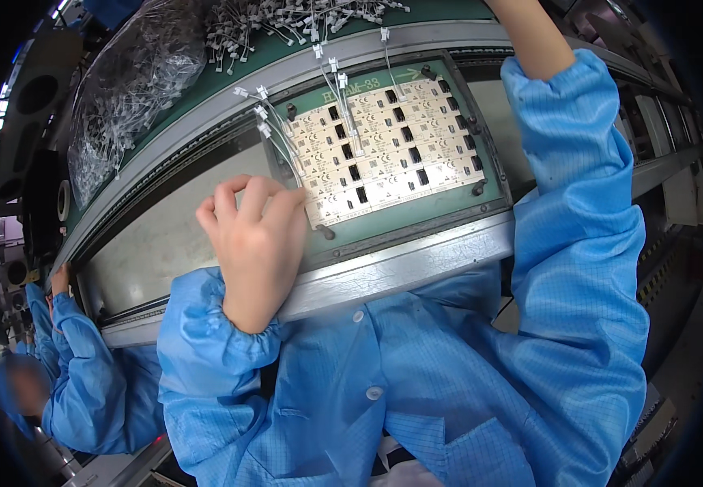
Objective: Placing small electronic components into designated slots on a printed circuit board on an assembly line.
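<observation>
A white circuit board panel [384,146] with rows of black components lies in a dark-edged green carrier [416,207] in front of me. Several white cables with plugs [348,109] are on the panel and trail over its far and left sides. My left hand [255,231] is at the panel's near left edge, its fingers curled and the thumb and forefinger drawn together at the board. Whatever lies between those fingertips is hidden. My right forearm [534,36] stretches away past the carrier's far right, and the hand itself is outside the picture.
Metal rails [400,272] of a conveyor run along both sides of the carrier. Beyond the far rail, a pile of loose white cables [278,24] lies on a green surface, beside a clear plastic bag [132,89] of cables. Another person in blue [92,381] works at the left.
</observation>
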Action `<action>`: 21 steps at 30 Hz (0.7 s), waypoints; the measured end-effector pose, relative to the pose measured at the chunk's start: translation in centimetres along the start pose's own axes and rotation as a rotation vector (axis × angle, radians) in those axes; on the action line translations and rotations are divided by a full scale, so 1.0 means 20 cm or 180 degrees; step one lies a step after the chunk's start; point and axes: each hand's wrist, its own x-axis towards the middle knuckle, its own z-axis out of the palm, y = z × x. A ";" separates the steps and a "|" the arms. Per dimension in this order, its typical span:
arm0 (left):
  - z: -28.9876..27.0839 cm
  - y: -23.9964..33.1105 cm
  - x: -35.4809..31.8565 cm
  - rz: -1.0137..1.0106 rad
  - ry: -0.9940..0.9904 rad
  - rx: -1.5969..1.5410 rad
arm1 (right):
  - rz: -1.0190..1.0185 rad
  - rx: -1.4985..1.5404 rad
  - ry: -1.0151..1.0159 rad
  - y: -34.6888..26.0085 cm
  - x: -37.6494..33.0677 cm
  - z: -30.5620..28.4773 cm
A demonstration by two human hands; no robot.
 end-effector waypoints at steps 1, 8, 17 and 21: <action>0.00 -0.01 0.00 -0.0120 -0.0110 -0.0195 | -0.0068 0.0049 -0.0134 -0.03 -0.04 -0.02; 0.02 -0.02 0.02 -0.0446 -0.0219 -0.0446 | 0.0454 0.0542 -0.0365 -0.09 -0.29 -0.08; 0.01 -0.04 0.03 -0.0653 -0.0397 -0.0832 | 0.0697 0.1009 -0.0407 -0.09 -0.38 -0.16; 0.00 -0.05 0.03 -0.0668 -0.0441 -0.0801 | 0.0646 0.1074 -0.0397 -0.06 -0.41 -0.16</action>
